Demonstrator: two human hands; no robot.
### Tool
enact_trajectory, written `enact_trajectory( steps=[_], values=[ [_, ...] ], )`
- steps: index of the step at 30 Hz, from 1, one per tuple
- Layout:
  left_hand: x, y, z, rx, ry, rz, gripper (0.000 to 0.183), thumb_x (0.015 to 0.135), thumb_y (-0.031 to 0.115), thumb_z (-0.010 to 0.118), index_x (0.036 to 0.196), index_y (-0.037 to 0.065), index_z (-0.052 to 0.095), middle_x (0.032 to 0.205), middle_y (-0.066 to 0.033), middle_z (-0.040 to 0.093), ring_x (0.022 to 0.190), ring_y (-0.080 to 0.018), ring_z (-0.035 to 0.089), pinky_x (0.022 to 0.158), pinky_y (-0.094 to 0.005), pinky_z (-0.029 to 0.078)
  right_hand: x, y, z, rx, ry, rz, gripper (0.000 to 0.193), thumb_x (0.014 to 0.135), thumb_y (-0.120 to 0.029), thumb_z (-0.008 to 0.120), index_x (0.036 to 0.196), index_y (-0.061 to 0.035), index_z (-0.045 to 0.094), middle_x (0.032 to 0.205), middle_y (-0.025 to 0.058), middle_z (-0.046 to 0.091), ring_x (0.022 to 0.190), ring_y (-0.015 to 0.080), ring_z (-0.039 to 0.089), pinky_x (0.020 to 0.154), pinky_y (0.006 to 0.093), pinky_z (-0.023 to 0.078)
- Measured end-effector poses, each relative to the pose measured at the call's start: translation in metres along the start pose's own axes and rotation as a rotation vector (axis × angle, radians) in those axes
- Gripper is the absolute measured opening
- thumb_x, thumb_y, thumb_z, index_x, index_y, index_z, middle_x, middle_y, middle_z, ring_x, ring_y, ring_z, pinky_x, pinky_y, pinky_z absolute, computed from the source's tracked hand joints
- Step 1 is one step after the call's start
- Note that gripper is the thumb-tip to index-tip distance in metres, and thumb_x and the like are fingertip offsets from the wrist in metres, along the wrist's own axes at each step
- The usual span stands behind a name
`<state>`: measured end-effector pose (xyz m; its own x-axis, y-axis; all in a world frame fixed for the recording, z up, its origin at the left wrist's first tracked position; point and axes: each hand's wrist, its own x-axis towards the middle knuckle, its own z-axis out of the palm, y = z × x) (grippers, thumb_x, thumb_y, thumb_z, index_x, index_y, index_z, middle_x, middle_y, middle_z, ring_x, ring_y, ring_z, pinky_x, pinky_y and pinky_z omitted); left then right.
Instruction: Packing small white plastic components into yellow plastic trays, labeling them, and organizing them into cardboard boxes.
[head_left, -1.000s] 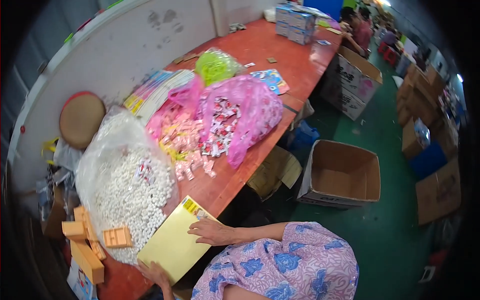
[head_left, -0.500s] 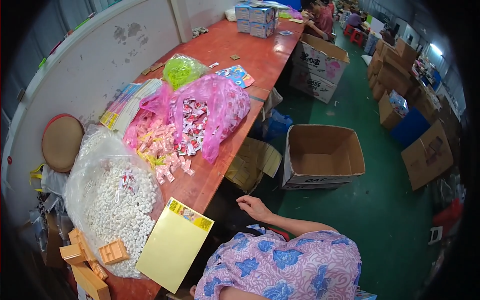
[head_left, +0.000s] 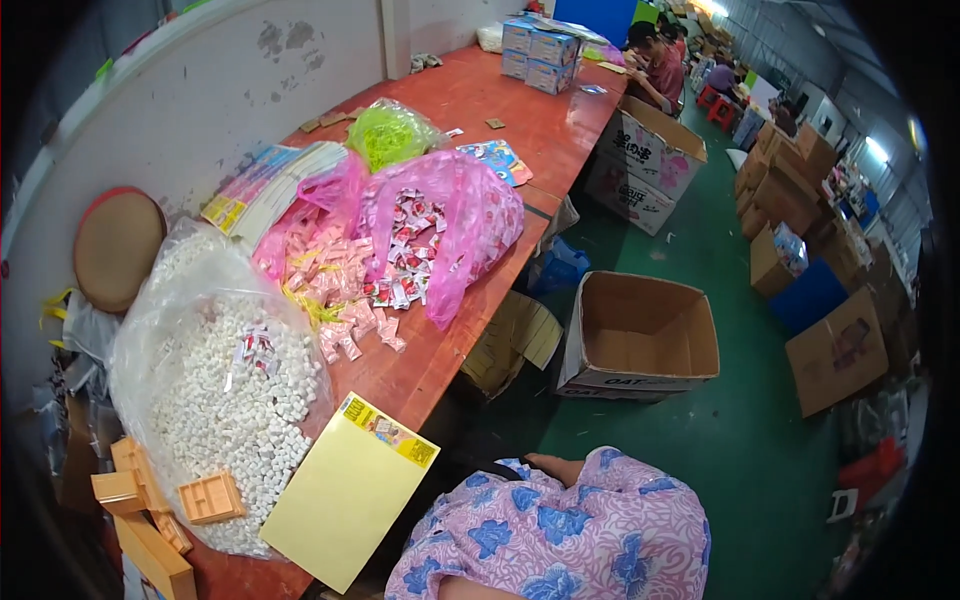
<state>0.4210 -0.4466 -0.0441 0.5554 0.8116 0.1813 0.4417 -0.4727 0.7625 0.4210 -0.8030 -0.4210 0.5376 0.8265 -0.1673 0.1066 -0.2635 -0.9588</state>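
Note:
Neither of my hands shows. A short stretch of bare skin, seemingly my right arm, shows beyond the flowered garment; the hand is hidden. More bare skin shows at the lower edge. Nearest to me, a pale yellow card sheet with a printed strip lies over the table's edge. Beside it, a clear plastic bag lies open with many small white pieces and a few small packets on top. Small orange trays and orange blocks sit at the near left.
Farther along the red table are pink packets, a pink bag of small sachets, a green bag, stacked cards and blue boxes. An open carton stands on the green floor. A person sits at the far end.
My right hand, earlier stretched out beside the table, has drawn back out of sight behind the garment. The view has shifted slightly. The things on the table look unchanged.

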Motion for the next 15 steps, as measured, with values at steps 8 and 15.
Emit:
enact_trajectory(
  steps=[8,15],
  values=[
    [-0.013,-0.085,0.011,0.029,-0.167,-0.569,0.028,0.084,0.017,0.043,0.102,-0.003,0.047,0.099,-0.018,0.05,0.091,-0.0266,0.047,0.079,-0.0341,0.037,-0.025,-0.166,-0.041,-0.833,-0.151,0.341,0.022,0.076,-0.02,0.049,0.093,-0.0064,0.052,0.086,0.0183,0.053,0.08,0.0265,0.054,0.073,0.0313,0.041],
    [-0.062,-0.134,-0.072,0.165,-0.13,-1.167,0.027,0.084,0.017,0.042,0.102,-0.003,0.047,0.098,-0.0175,0.05,0.09,-0.0253,0.048,0.078,-0.0331,0.038,0.017,-0.219,-0.101,-0.455,-0.464,0.555,0.018,0.077,-0.02,0.048,0.087,-0.0055,0.053,0.079,0.0136,0.052,0.072,0.0219,0.051,0.067,0.0293,0.04]
  ],
)
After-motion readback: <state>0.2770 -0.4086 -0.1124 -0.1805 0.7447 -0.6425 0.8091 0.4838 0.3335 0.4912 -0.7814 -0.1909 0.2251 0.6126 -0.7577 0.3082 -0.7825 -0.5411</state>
